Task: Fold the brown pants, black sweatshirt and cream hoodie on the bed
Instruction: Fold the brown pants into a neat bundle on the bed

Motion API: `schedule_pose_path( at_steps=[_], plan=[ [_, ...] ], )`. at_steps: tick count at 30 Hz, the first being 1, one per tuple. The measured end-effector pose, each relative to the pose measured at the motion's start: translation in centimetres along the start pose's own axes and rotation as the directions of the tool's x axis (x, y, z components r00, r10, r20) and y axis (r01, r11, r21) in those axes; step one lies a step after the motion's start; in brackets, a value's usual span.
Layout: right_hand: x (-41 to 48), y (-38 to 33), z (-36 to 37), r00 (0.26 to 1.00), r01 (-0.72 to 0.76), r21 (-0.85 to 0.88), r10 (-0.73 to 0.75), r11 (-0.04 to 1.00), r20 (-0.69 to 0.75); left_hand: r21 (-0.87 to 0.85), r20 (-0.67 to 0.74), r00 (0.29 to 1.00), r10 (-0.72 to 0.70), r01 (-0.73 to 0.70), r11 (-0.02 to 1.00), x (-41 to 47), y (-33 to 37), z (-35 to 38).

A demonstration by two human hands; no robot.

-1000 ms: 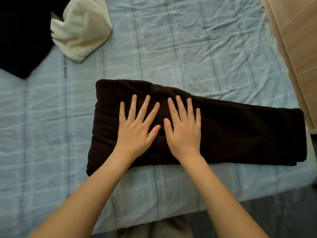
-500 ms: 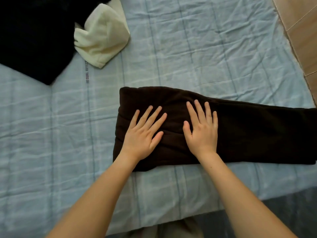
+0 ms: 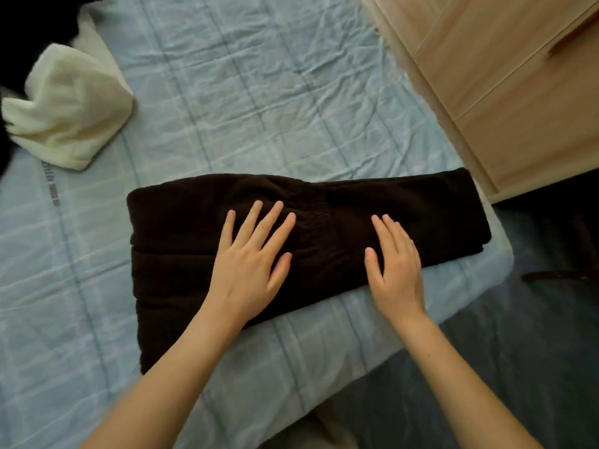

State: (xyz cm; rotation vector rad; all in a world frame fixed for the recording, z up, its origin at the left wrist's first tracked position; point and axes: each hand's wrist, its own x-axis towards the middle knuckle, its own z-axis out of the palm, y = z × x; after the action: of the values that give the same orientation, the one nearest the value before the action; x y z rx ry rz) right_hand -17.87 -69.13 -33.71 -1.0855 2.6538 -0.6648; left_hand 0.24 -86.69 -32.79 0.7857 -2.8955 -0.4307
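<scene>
- The brown pants [image 3: 181,228] lie folded into a long, thick band across the near part of the bed [image 3: 259,92]. One end is near the bed's right edge; the other reaches toward the middle.
- The left hand [image 3: 249,267] rests palm down on the middle of the pants. Its fingers [image 3: 252,218] are straight and spread, gripping nothing.
- The right hand [image 3: 397,270] lies flat on the pants just to the right, apart from the left hand. Its fingers [image 3: 385,231] are straight and held close together, holding nothing, and its heel sits at the near edge of the fabric.
- A patch of gathered, ribbed fabric shows on the pants between the two hands.
- The cream hoodie [image 3: 71,108] sits bunched up at the far left of the bed, well apart from the pants.
- The black sweatshirt [image 3: 32,21] fills the top left corner, touching the hoodie and partly cut off by the frame.
- The bed wears a wrinkled light blue sheet with a faint check pattern.
- A light wooden cabinet [image 3: 518,92] stands just beside the bed's right side.
- Dark floor [image 3: 518,351] shows at the lower right.
</scene>
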Motion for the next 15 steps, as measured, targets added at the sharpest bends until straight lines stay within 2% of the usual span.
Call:
schedule_pose_path(
  at_steps=[3, 6, 9, 11, 13, 15],
  plan=[
    [0.4, 4.2, -1.9, 0.982, -0.154, 0.026, 0.156, 0.988, -0.111, -0.037, -0.005, 0.997, 0.075, -0.075, 0.997, 3.7, 4.2, 1.2],
    [1.4, 8.0, -3.1, 0.952, -0.302, -0.075, 0.297, 0.950, -0.070, -0.056, 0.046, 0.988, 0.151, -0.148, 0.987, 7.1, 8.5, 3.4],
    [2.3, 11.1, -3.8, 0.952, -0.305, -0.156, 0.300, 0.940, -0.052, -0.038, 0.089, 0.967, 0.240, -0.237, 0.971, 10.3, 12.4, 6.1],
    [3.2, 13.1, -4.4, 0.950, -0.312, -0.170, 0.300, 0.935, -0.090, -0.026, 0.100, 0.966, 0.236, -0.235, 0.972, 12.3, 14.0, 8.1],
    [4.2, 14.9, -4.8, 0.940, -0.336, -0.139, 0.324, 0.932, -0.104, 0.003, 0.124, 0.971, 0.202, -0.204, 0.979, 13.6, 14.6, 10.2],
    [5.4, 16.4, -5.2, 0.937, -0.345, -0.014, 0.344, 0.938, -0.054, 0.065, 0.169, 0.970, 0.177, -0.190, 0.980, 14.2, 14.3, 12.3]
  ],
)
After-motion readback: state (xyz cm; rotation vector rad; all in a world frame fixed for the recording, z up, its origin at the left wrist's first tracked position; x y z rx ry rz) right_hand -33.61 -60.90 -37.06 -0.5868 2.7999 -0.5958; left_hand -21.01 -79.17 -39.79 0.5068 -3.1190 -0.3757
